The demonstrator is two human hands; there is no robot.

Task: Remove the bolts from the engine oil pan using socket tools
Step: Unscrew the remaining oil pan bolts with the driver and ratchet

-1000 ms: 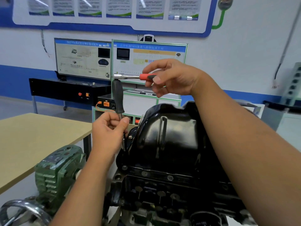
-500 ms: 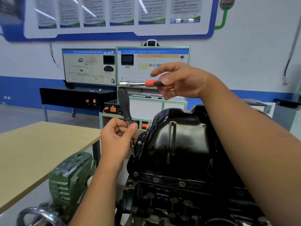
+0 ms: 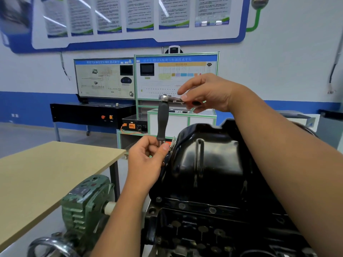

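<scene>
The black oil pan sits upside-down on the engine block, with bolts along its near flange. A ratchet with a red-and-black handle lies level above the pan's left edge, mounted on a black-handled extension that stands upright. My right hand grips the ratchet handle. My left hand pinches the thin metal shaft just below the black handle, beside the pan's left rim. The socket end is hidden behind my left fingers.
A green gearbox with a chrome handwheel stands left of the engine. A beige table fills the left side. Training panels and a black console line the back wall.
The ratchet handle has swung, so it now looks shorter and points more toward me. My left hand keeps its pinch on the shaft. The view has shifted left.
</scene>
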